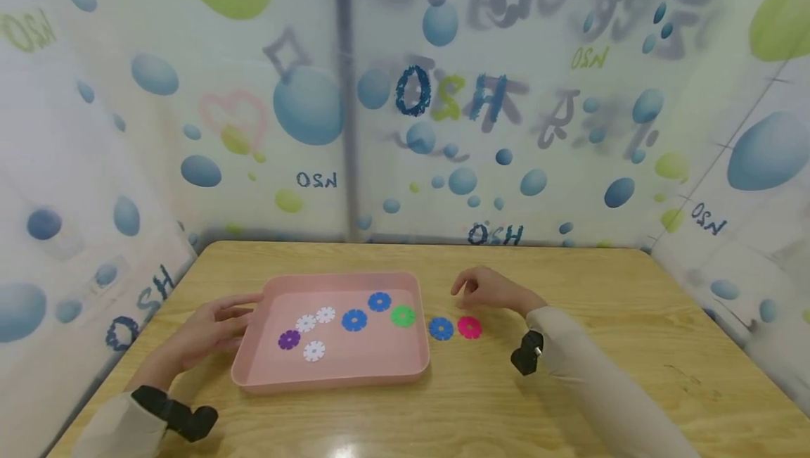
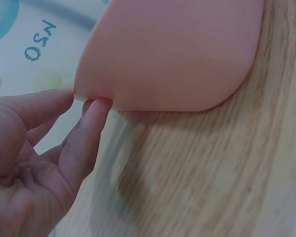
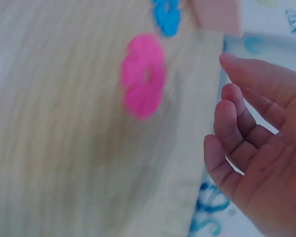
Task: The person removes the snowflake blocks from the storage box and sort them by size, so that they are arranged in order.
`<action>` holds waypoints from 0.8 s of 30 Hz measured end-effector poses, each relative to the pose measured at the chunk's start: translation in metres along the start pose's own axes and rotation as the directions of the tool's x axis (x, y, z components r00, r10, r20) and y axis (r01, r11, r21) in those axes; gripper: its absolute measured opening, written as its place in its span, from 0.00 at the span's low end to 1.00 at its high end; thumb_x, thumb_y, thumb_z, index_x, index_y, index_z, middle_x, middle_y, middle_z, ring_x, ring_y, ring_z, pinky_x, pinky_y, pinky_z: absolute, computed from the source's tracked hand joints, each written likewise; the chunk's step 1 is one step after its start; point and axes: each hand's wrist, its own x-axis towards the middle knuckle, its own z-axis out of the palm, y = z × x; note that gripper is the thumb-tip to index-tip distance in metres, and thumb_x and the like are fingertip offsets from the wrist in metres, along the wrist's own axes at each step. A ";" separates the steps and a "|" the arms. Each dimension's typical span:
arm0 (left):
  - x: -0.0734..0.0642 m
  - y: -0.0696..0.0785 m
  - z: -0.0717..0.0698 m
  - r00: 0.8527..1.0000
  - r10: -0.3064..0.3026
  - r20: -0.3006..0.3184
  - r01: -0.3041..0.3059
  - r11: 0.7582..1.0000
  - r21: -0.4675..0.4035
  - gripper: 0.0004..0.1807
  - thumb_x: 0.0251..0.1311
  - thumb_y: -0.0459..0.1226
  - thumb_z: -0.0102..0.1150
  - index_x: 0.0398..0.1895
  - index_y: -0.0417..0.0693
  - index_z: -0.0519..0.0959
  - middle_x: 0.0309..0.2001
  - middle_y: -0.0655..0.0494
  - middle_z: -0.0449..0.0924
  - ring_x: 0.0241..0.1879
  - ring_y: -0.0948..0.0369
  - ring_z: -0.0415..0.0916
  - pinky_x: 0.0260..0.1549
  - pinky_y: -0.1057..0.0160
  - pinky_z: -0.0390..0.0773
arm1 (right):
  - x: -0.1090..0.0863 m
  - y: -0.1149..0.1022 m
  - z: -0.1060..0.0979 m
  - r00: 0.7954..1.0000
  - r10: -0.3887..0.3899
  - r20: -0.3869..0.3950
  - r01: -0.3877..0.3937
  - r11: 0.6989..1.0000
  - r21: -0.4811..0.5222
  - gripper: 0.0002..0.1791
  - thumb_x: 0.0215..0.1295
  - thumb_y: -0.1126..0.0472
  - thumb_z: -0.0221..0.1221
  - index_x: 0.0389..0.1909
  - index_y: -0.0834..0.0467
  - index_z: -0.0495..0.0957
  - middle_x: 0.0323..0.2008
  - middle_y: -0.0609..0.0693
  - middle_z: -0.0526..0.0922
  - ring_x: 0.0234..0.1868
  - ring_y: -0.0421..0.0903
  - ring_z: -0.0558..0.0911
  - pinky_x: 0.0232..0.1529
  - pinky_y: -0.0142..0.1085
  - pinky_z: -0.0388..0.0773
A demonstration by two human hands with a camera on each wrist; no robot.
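My left hand [image 1: 211, 329] holds the left rim of a shallow pink tray [image 1: 329, 368]; in the left wrist view its thumb and finger [image 2: 96, 111] pinch the tray's edge. Notched plastic discs lie inside the tray: several white ones, a purple disc [image 1: 289, 340], two blue discs and a green disc [image 1: 403, 316]. Outside, just right of the tray, a blue disc [image 1: 441, 328] and a pink disc [image 1: 470, 327] rest side by side on the table. Above the table, beyond the pink disc, my right hand [image 1: 490, 289] hovers with loosely bent fingers and holds nothing.
The wooden table [image 1: 601, 345] extends to the right of the discs and in front of the tray. Behind it hangs a pale patterned curtain [image 1: 405, 162] with printed bubbles and letters, and similar panels flank both sides.
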 end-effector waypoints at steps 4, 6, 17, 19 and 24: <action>-0.001 0.001 0.001 1.000 -0.009 -0.002 0.009 1.000 -0.001 0.32 0.64 0.41 0.52 0.67 0.37 0.55 0.61 0.28 0.57 0.53 0.46 0.70 0.45 0.55 0.77 | 0.011 -0.017 0.003 0.996 -0.083 0.038 0.082 0.996 0.030 0.12 0.57 0.66 0.61 0.41 0.67 0.77 0.22 0.49 0.76 0.22 0.41 0.71 0.25 0.33 0.71; -0.001 0.002 0.001 1.000 -0.012 -0.004 0.012 1.000 -0.003 0.32 0.64 0.41 0.52 0.68 0.38 0.55 0.61 0.28 0.57 0.53 0.46 0.70 0.45 0.55 0.77 | 0.017 -0.026 0.006 0.992 -0.116 0.050 0.115 0.993 0.035 0.12 0.57 0.66 0.61 0.41 0.67 0.77 0.23 0.49 0.77 0.23 0.41 0.72 0.27 0.32 0.72; -0.002 0.004 0.003 1.000 -0.019 -0.015 0.020 1.000 0.021 0.34 0.63 0.42 0.53 0.68 0.38 0.55 0.62 0.28 0.56 0.54 0.44 0.69 0.45 0.55 0.77 | 0.052 -0.073 0.028 0.981 -0.152 0.124 0.154 0.988 -0.002 0.13 0.58 0.64 0.61 0.43 0.64 0.78 0.27 0.47 0.76 0.30 0.42 0.73 0.31 0.31 0.73; -0.002 0.004 0.002 1.000 -0.019 -0.013 0.019 1.000 0.016 0.34 0.63 0.43 0.53 0.68 0.38 0.55 0.62 0.28 0.56 0.54 0.44 0.69 0.45 0.55 0.77 | 0.060 -0.080 0.032 0.980 -0.148 0.136 0.150 0.989 -0.005 0.13 0.58 0.64 0.61 0.44 0.63 0.78 0.27 0.47 0.76 0.30 0.42 0.73 0.31 0.30 0.73; -0.001 0.002 0.001 1.000 -0.022 -0.018 0.022 1.000 0.015 0.35 0.62 0.43 0.54 0.68 0.38 0.55 0.62 0.29 0.56 0.54 0.45 0.69 0.45 0.55 0.77 | 0.076 -0.093 0.043 0.977 -0.107 0.184 0.108 0.994 0.004 0.14 0.58 0.63 0.62 0.45 0.62 0.78 0.31 0.47 0.77 0.33 0.42 0.73 0.34 0.30 0.73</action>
